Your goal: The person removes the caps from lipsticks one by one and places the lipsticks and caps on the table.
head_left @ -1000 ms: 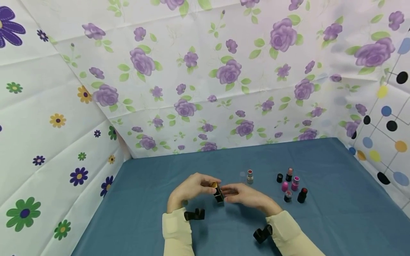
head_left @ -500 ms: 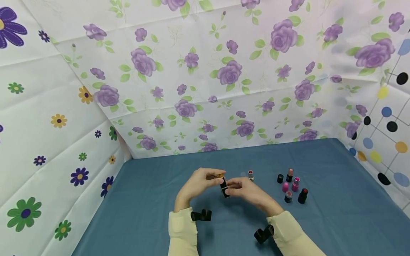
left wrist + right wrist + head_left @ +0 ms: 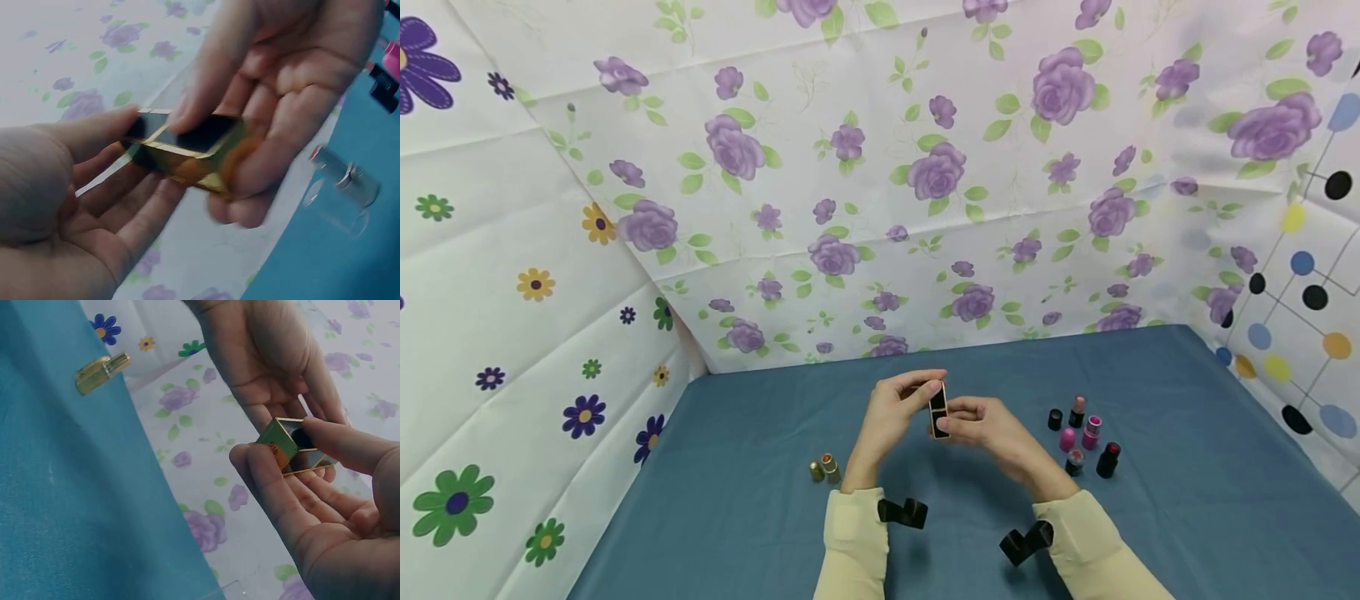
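Both hands hold one square black lipstick tube (image 3: 938,410) with gold edges and a gold line across its middle, raised above the table and nearly upright. My left hand (image 3: 895,408) pinches its upper half between thumb and fingers. Around the lower half are the thumb and fingers of my right hand (image 3: 988,432). In the left wrist view, the tube's black faces (image 3: 206,132) and gold sides show between the two hands. Its golden end (image 3: 278,447) faces the camera in the right wrist view, with fingers covering part of it.
An uncapped gold lipstick (image 3: 830,467) and gold cap (image 3: 816,472) stand left of my left wrist. A silver lipstick (image 3: 347,176) stands beside a clear cap (image 3: 312,192). Rightward stand a magenta lipstick (image 3: 1092,431), pink cap (image 3: 1067,439), black cap (image 3: 1055,418) and several lipsticks.
The tube and left hand have moved right and up, uncovering the gold lipstick. My right hand, at first loose beside the tube, now grips its lower half and hides the silver lipstick.
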`<state>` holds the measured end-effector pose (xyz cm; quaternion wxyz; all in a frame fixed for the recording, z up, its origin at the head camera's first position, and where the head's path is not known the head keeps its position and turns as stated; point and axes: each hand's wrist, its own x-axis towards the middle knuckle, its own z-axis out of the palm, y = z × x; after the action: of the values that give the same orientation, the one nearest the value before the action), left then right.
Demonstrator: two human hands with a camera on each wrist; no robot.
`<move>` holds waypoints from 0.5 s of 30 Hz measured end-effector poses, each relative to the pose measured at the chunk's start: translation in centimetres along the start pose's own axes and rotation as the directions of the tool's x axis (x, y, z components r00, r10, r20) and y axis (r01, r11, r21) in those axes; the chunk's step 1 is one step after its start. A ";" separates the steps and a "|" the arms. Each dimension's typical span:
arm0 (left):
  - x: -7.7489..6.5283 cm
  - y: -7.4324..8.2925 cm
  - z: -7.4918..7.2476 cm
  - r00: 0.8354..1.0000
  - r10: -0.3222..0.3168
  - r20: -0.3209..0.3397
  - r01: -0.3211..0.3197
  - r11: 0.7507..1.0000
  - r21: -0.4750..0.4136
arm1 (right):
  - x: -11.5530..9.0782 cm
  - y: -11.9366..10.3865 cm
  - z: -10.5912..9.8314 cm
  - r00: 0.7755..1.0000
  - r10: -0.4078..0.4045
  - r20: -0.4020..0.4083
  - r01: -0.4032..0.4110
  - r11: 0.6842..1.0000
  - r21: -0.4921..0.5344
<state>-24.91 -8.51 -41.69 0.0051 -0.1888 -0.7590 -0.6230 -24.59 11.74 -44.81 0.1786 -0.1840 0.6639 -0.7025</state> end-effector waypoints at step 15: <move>0.2 0.1 0.7 0.998 -0.055 -0.017 0.052 0.991 -0.126 | -0.3 -0.7 -0.6 1.000 0.027 -0.015 -0.026 0.999 0.040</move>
<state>-24.95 -7.77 -41.70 -0.0156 -0.1618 -0.7231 -0.6713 -24.61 12.41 -44.20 0.1862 -0.1661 0.6537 -0.7145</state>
